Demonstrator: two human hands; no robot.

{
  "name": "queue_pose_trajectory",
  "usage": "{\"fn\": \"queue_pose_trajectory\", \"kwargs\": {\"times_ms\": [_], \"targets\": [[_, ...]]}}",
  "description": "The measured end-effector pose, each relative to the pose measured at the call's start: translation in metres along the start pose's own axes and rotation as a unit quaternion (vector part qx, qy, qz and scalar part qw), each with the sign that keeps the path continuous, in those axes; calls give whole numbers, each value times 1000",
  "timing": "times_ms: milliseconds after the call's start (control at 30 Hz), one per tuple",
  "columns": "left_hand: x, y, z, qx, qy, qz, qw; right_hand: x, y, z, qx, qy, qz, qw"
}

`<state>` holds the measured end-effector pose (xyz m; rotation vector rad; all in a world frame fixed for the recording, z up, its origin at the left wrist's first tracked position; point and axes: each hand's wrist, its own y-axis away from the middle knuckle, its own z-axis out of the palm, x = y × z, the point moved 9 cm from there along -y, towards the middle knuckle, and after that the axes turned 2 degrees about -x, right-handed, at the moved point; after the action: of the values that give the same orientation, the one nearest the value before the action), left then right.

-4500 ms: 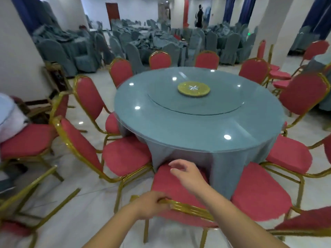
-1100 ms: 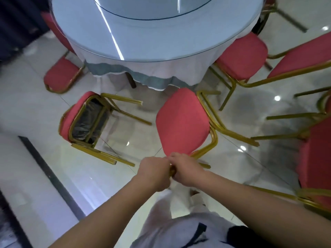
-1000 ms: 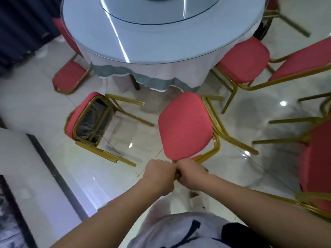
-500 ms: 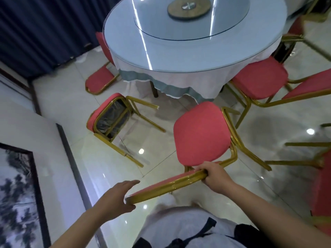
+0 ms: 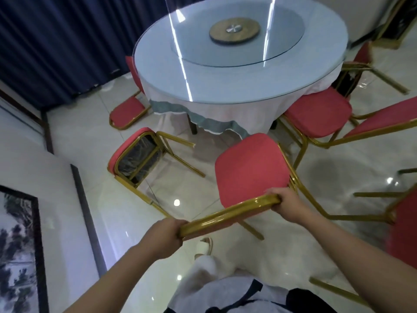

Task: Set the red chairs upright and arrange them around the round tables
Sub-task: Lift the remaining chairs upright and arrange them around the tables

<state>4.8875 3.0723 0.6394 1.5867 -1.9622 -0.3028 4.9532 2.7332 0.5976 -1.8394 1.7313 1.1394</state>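
Note:
A red chair with a gold frame (image 5: 250,168) stands upright in front of me, its seat facing the round table (image 5: 237,64). My left hand (image 5: 163,237) grips the left end of its gold backrest top. My right hand (image 5: 287,205) grips the right end. A second red chair (image 5: 133,154) lies tipped on its side to the left, its black underside showing and legs pointing right. Another red chair (image 5: 127,109) stands at the table's left, and one (image 5: 318,114) at its right.
A glass turntable with a round wooden hub (image 5: 234,31) tops the table. Dark blue curtains (image 5: 56,41) hang at the back left. A white wall with a framed picture (image 5: 18,251) runs along the left. More red chairs (image 5: 404,224) crowd the right edge.
My left hand has closed round the backrest's left end, which it only touched before. The chair's back has come up level and the view has tilted higher over the table.

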Motion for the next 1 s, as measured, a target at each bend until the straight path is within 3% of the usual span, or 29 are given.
{"fn": "queue_pose_trajectory", "kwargs": {"times_ms": [133, 267, 533, 633, 733, 867, 1000], "targets": [[83, -39, -58, 31, -54, 70, 996, 43, -20, -52, 109, -115, 133, 978], [154, -83, -84, 84, -90, 115, 986, 46, 8, -98, 239, -124, 150, 951], [231, -142, -58, 86, -30, 145, 985, 16, 64, -118, 251, -114, 103, 956], [212, -145, -50, 47, 14, 140, 989, -7, 74, -87, 225, -80, 75, 968], [164, -130, -44, 33, 101, 109, 988, -22, 67, -39, 141, -92, 74, 983], [60, -100, -21, 20, 200, -6, 980, -43, 41, 16, 47, -111, 81, 989], [-34, -69, 7, -12, 330, -123, 936, -73, 7, 64, -16, -109, 75, 991]]}}
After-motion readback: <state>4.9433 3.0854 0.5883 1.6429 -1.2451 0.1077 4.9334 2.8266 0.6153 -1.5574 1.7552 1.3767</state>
